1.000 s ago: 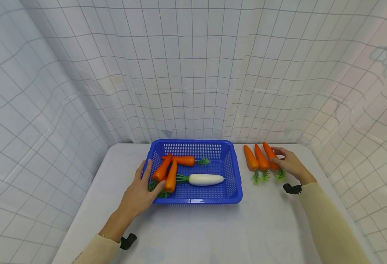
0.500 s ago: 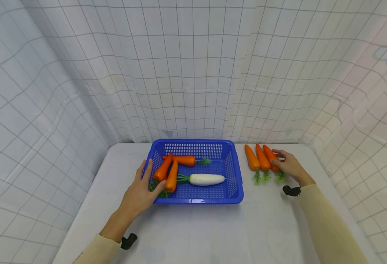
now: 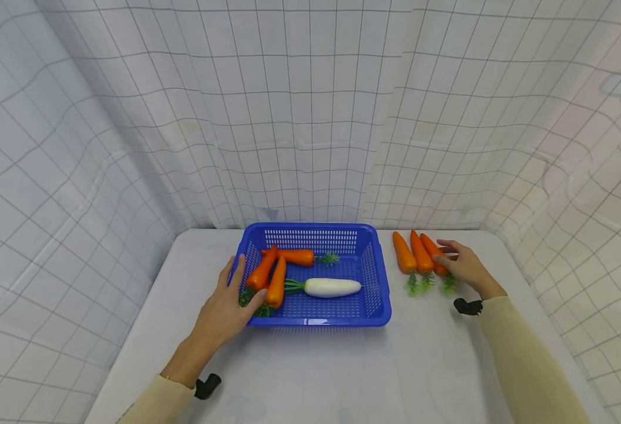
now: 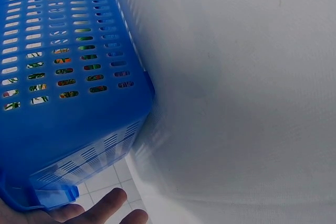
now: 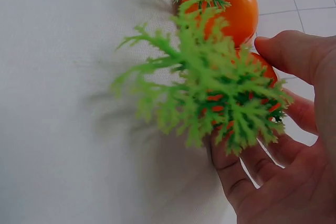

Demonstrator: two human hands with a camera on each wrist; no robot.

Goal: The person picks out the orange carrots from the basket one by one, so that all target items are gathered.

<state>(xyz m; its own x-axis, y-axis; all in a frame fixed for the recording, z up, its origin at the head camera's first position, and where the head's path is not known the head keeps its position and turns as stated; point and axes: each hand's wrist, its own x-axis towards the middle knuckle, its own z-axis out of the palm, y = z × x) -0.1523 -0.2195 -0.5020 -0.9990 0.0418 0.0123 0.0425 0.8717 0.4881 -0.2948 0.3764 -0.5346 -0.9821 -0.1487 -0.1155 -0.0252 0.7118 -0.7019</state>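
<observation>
A blue plastic basket (image 3: 321, 321) stands on the white table. My left hand (image 3: 224, 312) rests at its left rim, fingers spread and fairly straight, thumb over the front left corner; in the left wrist view its fingertips reach past the rim. Inside the basket are two carrots at the left, including the front carrot (image 3: 275, 282), a carrot (image 3: 296, 257) at the back and a white radish (image 3: 332, 287). To the basket's right, my right hand (image 3: 469, 268) holds the rightmost carrot (image 3: 431, 247) between thumb and fingers; its green leafy top (image 5: 210, 87) partly covers it in the right wrist view.
Two more carrots, a left one (image 3: 404, 253) and a middle one (image 3: 420, 252), lie side by side left of the held carrot, leafy ends toward me. A white checked curtain (image 3: 310, 118) surrounds the table (image 3: 331, 377) at the back and sides.
The rightmost carrot has shifted slightly left and toward me, its tip now close to the middle carrot. My right hand has moved very little; my left hand stays at the basket's rim.
</observation>
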